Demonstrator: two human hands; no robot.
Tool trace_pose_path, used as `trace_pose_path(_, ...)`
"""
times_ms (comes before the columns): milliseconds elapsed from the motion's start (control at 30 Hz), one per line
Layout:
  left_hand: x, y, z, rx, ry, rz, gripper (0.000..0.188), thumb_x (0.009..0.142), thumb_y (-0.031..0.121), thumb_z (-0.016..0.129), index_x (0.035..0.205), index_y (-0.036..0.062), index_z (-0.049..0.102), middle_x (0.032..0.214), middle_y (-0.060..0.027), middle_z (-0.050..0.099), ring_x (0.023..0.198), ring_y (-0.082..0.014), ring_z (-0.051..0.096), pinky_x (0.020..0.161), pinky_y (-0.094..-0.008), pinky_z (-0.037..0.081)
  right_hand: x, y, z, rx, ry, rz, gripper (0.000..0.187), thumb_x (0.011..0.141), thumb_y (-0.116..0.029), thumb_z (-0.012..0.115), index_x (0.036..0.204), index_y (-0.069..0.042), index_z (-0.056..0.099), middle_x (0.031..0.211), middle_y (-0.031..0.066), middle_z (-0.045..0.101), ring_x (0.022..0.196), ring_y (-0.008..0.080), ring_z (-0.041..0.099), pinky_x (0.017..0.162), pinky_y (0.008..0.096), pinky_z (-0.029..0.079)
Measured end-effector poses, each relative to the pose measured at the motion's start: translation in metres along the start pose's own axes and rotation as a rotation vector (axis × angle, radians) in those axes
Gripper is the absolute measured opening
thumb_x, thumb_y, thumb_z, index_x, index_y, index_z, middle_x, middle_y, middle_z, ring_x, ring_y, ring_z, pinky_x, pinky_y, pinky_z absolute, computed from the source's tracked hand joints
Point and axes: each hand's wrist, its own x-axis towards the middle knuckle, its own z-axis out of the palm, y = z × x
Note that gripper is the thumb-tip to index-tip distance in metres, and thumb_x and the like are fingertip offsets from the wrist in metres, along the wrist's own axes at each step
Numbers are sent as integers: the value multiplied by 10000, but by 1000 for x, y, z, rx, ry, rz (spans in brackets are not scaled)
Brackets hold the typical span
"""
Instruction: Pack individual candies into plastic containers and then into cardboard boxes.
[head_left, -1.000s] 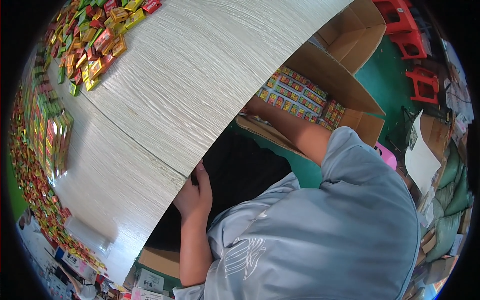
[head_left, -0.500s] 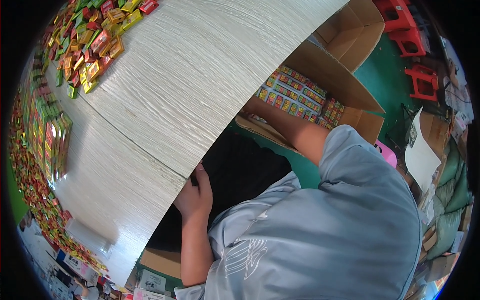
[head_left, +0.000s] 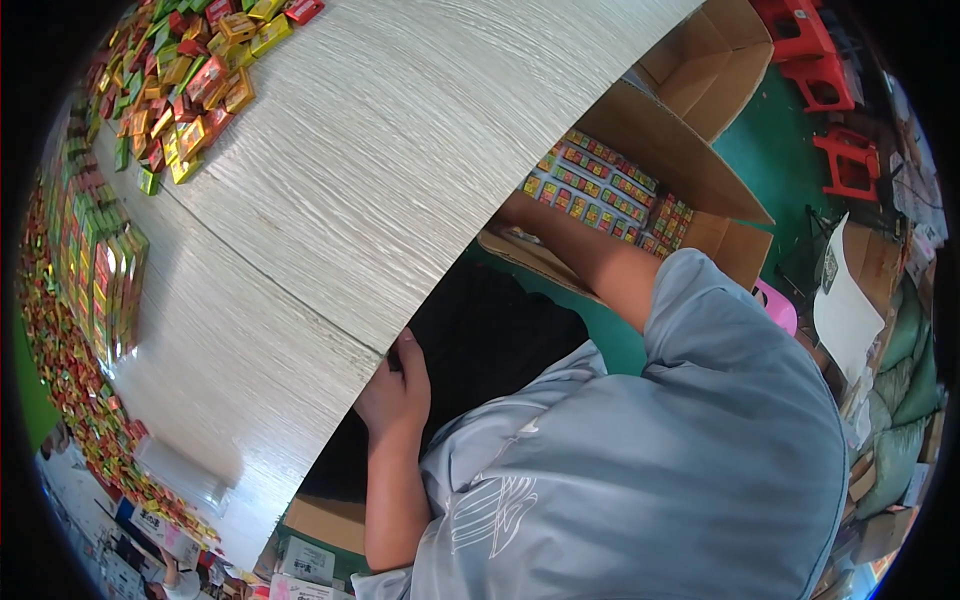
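My right arm stretches over an open cardboard box beside the table. In it lie rows of small red, yellow and green packets, packed in clear wrapping. My right hand is at the box's near left side, its fingers hidden behind the table edge. At the edge of the pale wood-grain table, my left hand hangs by my black-clad lap. Its thumb shows, but the other fingers are out of sight, and whether it holds anything is hidden.
Loose small colourful boxes are heaped at the table's far left. Stacked wrapped packs and a clear plastic tray stand along the left side. Beyond the box are another open carton and red stools.
The view has shifted slightly, so everything sits a little further right. My right hand has moved slightly within the box; my left hand stays by the table edge.
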Motion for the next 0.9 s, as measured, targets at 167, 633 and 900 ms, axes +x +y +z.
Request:
trace_pose_path(167, -4, -6, -9, 58, -41, -57, 153, 982, 104, 596, 1108, 108, 683, 711, -53, 596, 575, -157, 531, 581, -307, 437, -34, -89, -12, 395, -86, 386, 355, 933, -289, 670, 1052, 43, 705, 872, 185, 720, 680, 280, 709, 606, 388, 550)
trace_pose_path(633, -24, 33, -117, -163, -135, 612, 246, 717, 3, 679, 939, 104, 715, 782, -36, 658, 590, -194, 598, 499, -303, 448, -193, -282, -115, -715, -210, 46, 370, 1040, -289, 473, 1291, -61, 622, 1223, 253, 639, 1135, 382, 640, 953, 485, 500)
trace_pose_path(900, -28, 8, -155, -141, 374, 429, 131, 820, -30, 616, 915, 34, 680, 705, -95, 634, 568, -233, 561, 516, -326, 425, -196, -266, -128, -1061, -203, -90, 358, 935, -35, 455, 1242, -31, 638, 1067, 222, 706, 1021, 412, 685, 851, 516, 550)
